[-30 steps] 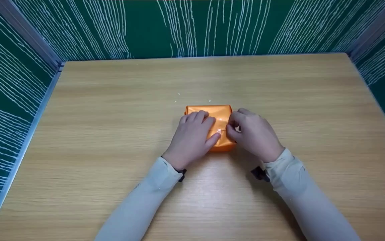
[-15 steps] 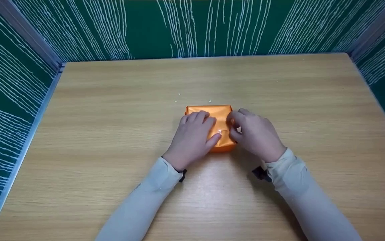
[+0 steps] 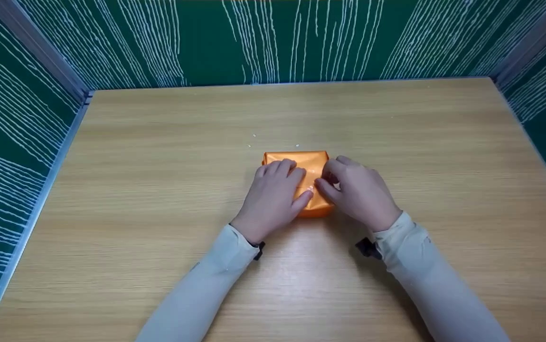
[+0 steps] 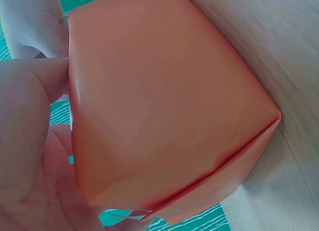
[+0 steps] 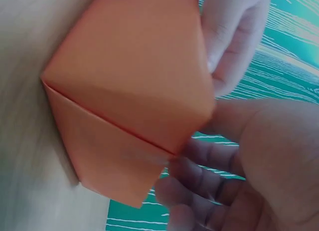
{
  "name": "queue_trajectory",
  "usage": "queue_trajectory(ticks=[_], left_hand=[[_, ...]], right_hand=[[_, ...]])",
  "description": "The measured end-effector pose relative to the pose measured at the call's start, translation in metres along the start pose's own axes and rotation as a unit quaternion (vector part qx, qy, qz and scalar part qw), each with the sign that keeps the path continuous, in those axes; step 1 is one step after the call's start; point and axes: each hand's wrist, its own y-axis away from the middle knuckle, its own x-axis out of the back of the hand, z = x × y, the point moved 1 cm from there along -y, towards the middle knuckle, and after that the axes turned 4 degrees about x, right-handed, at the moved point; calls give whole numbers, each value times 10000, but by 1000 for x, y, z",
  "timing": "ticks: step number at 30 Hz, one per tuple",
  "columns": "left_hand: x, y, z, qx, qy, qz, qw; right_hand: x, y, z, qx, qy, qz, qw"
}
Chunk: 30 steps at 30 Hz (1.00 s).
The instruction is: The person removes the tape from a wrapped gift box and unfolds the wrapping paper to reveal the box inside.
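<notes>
A box wrapped in shiny orange paper [image 3: 312, 161] rests on the wooden table. My left hand [image 3: 273, 197] lies spread over its left part, fingers extended and thumb on the paper. At the right edge is my right hand [image 3: 361, 192], with curled fingers and its thumb on top of the box. A small glossy clear patch, perhaps tape, shows between the thumbs. In the right wrist view, a folded end flap [image 5: 107, 148] meets the box along a diagonal crease, and my right fingertips touch its upper end. The left wrist view shows the box's smooth near side [image 4: 159, 91].
Tiny white scraps [image 3: 297, 145] lie on the table [image 3: 159, 190] beyond the box. Green panels with white streaks [image 3: 206, 42] rise along the back and both sides. A dark wrist camera mount [image 3: 369, 248] sits below the right wrist.
My right thumb has drawn slightly back from the box, then moved left onto its top. The left hand and the box stay in place.
</notes>
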Motion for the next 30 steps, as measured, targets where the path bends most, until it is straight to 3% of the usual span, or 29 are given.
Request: queue_trajectory(ticks=[14, 22, 30], left_hand=[[2, 0, -1, 75, -6, -114, 9999], [3, -1, 1, 89, 42, -174, 9998], [2, 1, 0, -3, 38, 42, 10000]], right_hand=[[2, -2, 0, -33, 53, -46, 10000], [7, 1, 2, 494, 190, 56, 9986], [4, 0, 0, 44, 44, -96, 9999]])
